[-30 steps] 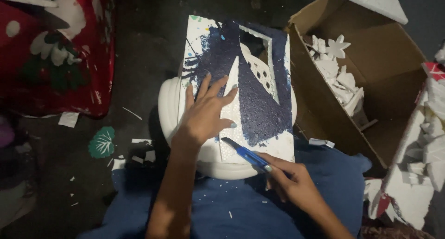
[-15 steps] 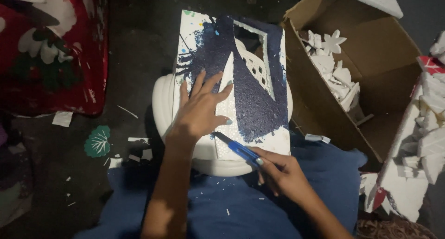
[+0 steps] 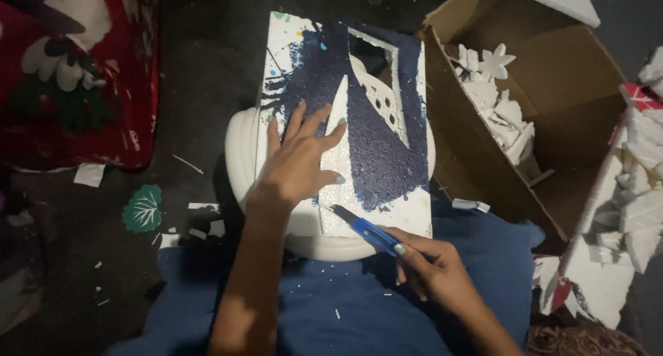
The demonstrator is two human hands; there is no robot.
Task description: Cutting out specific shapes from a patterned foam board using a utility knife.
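A white foam board [image 3: 380, 162] painted dark blue in the middle lies on a round white stool [image 3: 242, 156] in front of me. It has a cut-out window near its far edge and a narrow white triangular strip down its centre. My left hand [image 3: 298, 159] presses flat on the board, fingers spread. My right hand [image 3: 431, 270] grips a blue utility knife [image 3: 364, 228] whose blade tip touches the near part of the board beside the white strip.
An open cardboard box [image 3: 566, 73] with white foam cut-out shapes stands at the right. More foam pieces [image 3: 635, 218] lie at far right. A red patterned cloth [image 3: 76, 73] is at upper left. A green leaf cut-out [image 3: 143, 209] and scraps litter the dark floor.
The view shifted slightly, moving the board up in the frame. My right hand and the knife drew a little nearer along the board. My left hand stays pressed on it.
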